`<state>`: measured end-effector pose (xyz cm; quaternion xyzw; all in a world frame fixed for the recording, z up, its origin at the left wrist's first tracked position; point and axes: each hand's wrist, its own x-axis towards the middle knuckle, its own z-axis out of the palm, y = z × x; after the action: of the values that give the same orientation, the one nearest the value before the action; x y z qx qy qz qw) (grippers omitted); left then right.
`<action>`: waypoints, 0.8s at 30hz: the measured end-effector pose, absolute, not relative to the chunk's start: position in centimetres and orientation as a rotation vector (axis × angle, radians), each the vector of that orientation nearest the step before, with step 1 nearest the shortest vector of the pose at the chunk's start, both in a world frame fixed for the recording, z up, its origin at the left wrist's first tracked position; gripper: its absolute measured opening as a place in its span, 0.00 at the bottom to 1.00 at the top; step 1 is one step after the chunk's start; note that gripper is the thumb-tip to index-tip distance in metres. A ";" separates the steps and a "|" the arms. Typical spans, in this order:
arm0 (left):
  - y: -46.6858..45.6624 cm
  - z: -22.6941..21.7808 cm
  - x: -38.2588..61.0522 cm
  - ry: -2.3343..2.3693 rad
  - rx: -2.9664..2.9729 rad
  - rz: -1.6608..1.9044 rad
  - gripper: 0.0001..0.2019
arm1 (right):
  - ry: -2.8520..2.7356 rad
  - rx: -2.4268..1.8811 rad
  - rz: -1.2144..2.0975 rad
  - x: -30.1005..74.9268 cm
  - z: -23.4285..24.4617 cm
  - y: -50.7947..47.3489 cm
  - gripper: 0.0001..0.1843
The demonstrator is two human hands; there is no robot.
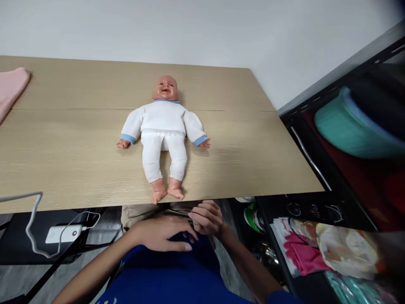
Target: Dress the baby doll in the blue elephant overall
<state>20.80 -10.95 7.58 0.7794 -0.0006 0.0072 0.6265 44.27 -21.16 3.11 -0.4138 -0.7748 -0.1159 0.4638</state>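
Observation:
A baby doll (pixel 163 116) lies on its back on the wooden table (pixel 240 156), head toward the wall and bare feet at the front edge. It wears a white top with blue cuffs and collar, and white trousers. Its arms are spread out to both sides. Below the table edge, in front of my blue shirt, my left hand (pixel 166 233) rests open, thumb apart from the fingers. Close beside it, my right hand (pixel 207 217) has its fingers curled in, and I see nothing in it. Neither hand touches the doll.
Pink cloth (pixel 12 86) lies at the table's left. A white cable (pixel 33 223) hangs over the front edge, near a white power bank (pixel 63 234) on a black surface. At right, a black shelf holds a teal basin (pixel 354 126), with plastic bags (pixel 348 249) lower down.

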 end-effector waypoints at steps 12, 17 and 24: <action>-8.9 -5.0 20.8 1.019 1.637 0.197 0.28 | -1.707 -1.896 0.124 46.2 -9.5 -24.1 0.11; -8.5 -5.4 22.8 1.090 1.509 0.137 0.21 | -1.778 -1.722 0.273 46.4 -8.7 -25.1 0.17; -8.3 -7.7 23.8 1.078 1.382 0.128 0.33 | -1.574 -1.746 0.329 47.5 -9.2 -29.5 0.17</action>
<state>23.78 -8.27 -7.70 0.6056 0.4724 0.0559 0.6380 47.50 -29.48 -9.17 -0.6820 -0.6147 0.1286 0.3747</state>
